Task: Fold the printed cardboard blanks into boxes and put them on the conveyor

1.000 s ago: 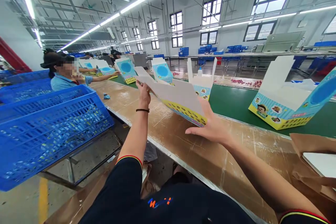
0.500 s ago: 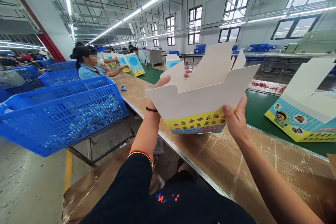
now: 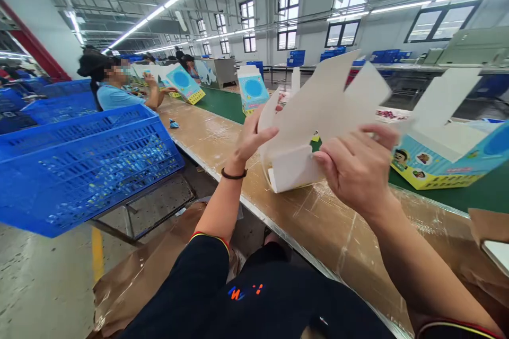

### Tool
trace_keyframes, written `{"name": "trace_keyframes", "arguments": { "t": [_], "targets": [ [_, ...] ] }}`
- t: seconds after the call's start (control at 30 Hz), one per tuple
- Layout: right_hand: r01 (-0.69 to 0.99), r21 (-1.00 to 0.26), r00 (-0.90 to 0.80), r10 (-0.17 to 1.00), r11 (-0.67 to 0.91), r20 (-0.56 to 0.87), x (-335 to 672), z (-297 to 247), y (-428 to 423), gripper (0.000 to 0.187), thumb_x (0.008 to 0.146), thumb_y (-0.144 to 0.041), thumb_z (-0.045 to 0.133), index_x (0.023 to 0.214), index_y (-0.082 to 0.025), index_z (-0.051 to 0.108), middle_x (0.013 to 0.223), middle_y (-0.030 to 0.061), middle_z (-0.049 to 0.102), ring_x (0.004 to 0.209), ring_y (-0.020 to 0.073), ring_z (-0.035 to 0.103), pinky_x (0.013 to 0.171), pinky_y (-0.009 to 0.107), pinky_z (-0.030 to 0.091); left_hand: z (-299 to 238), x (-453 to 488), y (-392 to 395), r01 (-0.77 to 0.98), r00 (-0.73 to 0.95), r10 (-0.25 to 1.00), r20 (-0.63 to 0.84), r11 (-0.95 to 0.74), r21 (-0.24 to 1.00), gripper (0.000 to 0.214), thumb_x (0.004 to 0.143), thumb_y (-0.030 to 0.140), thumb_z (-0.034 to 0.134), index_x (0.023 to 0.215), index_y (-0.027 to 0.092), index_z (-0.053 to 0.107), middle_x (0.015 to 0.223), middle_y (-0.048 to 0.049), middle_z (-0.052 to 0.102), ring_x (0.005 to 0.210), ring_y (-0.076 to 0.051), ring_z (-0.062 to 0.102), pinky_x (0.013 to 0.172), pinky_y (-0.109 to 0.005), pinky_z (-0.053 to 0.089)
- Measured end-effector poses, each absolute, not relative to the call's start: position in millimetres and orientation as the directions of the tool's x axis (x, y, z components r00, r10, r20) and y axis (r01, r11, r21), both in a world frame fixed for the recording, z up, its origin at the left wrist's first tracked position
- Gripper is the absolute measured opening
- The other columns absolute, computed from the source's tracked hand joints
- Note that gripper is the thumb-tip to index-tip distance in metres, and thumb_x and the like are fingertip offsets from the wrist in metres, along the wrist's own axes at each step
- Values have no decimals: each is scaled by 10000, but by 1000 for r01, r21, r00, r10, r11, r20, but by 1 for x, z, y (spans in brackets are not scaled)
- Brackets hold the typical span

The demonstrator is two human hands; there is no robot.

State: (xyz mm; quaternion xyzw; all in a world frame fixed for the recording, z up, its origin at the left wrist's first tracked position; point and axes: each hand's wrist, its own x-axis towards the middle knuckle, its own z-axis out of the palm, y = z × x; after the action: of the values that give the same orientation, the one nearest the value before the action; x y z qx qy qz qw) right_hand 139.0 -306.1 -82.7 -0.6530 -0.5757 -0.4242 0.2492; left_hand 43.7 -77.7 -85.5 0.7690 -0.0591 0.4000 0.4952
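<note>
Box [image 3: 314,100]: While both hands are on it, it sits between them above the brown table [image 3: 310,233], white inside toward the wearer, flaps raised and spread (whether its base touches the table, I cannot tell).
Left hand [image 3: 252,135]: gripping the box's left flap, thumb on the near side, fingers mostly behind.
Right hand [image 3: 358,164]: fingers curled and blurred, seemingly pinching the box's right edge with the thumb in front.
Fold: judging by the loose panels, the shaping of the box is in hand, and the near side looks unsettled, with a gap beside the right thumb.
Next move: this would call for a steady left hold while the right presses its panel into line (gently, as thin card could crease).
Belt [image 3: 225,103]: green, beyond both hands; one printed box [image 3: 253,90] stands past the left hand, an open-topped carton [image 3: 445,164] right of the right hand.
Crate [image 3: 24,190]: blue, left of the left hand, filled with small packets; a co-worker [image 3: 115,95] sits beyond it.
</note>
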Motion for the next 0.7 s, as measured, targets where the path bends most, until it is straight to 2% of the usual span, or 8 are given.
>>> {"name": "trace_keyframes", "arguments": {
  "t": [0.07, 0.13, 0.23, 0.3, 0.43, 0.53, 0.6, 0.7],
  "targets": [
    [970, 70, 118, 707, -231, 697, 145, -91, -299, 578, 1129, -436, 257, 747, -197, 618, 660, 45, 614, 643, 190, 550, 812, 362, 387, -92, 47, -75, -501, 734, 243, 634, -437, 747, 841, 712, 755, 712, 1356, 217, 655, 1293, -97, 715, 1263, -371, 626, 1040, -467, 513],
    [947, -67, 309, 833, -315, 458, 151, -100, -287, 587, 1131, -397, 235, 778, -187, 654, 698, 62, 670, 639, 199, 569, 708, 336, 346, -106, 55, -69, -473, 795, 216, 566, -362, 803, 852, 718, 777, 693, 1350, 207, 668, 1277, -108, 718, 1212, -365, 647, 999, -455, 528],
    [873, -188, 467, 882, -449, 60, 155, -113, -268, 561, 1133, -341, 236, 995, -151, 745, 1022, 127, 773, 884, 249, 688, 741, 320, 377, -133, 69, -62, -391, 839, 266, 474, -310, 866, 900, 722, 809, 678, 1388, 205, 644, 1283, -117, 701, 1184, -353, 650, 982, -446, 529],
    [857, -211, 462, 882, -470, -91, 156, -121, -258, 562, 1133, -337, 235, 1136, -122, 754, 1222, 166, 743, 1070, 292, 695, 822, 324, 416, -149, 75, -61, -373, 845, 287, 451, -288, 882, 1012, 680, 875, 676, 1455, 231, 584, 1350, -126, 659, 1244, -362, 618, 1027, -459, 514],
    [866, -246, 395, 897, -436, -199, 154, -132, -244, 536, 1122, -371, 314, 1205, -84, 759, 1292, 191, 716, 1149, 326, 692, 892, 336, 467, -161, 70, -68, -431, 866, 187, 464, -192, 882, 1213, 568, 1047, 536, 1529, 309, 497, 1559, -119, 504, 1431, -408, 475, 1145, -494, 458],
    [874, -269, 347, 908, -404, -235, 153, -135, -239, 531, 1114, -372, 349, 1141, -70, 785, 1205, 203, 746, 1088, 325, 717, 911, 346, 492, -158, 63, -75, -447, 865, 155, 477, -191, 874, 1199, 601, 1059, 467, 1538, 312, 478, 1604, -112, 456, 1500, -411, 393, 1211, -506, 397],
    [876, -285, 332, 916, -388, -226, 154, -137, -238, 518, 1112, -359, 361, 1116, -77, 795, 1168, 199, 757, 1076, 320, 722, 937, 349, 498, -155, 63, -77, -409, 862, 200, 465, -266, 873, 1173, 635, 973, 617, 1576, 303, 411, 1629, -128, 412, 1517, -403, 368, 1240, -512, 360],
    [870, -309, 340, 922, -383, -185, 157, -140, -238, 502, 1110, -344, 377, 1049, -98, 810, 1124, 191, 768, 1057, 324, 730, 957, 367, 511, -154, 71, -72, -278, 860, 316, 400, -367, 888, 1231, 624, 739, 850, 1629, 310, 283, 1678, -151, 306, 1505, -390, 387, 1241, -507, 365]
  ]
}}
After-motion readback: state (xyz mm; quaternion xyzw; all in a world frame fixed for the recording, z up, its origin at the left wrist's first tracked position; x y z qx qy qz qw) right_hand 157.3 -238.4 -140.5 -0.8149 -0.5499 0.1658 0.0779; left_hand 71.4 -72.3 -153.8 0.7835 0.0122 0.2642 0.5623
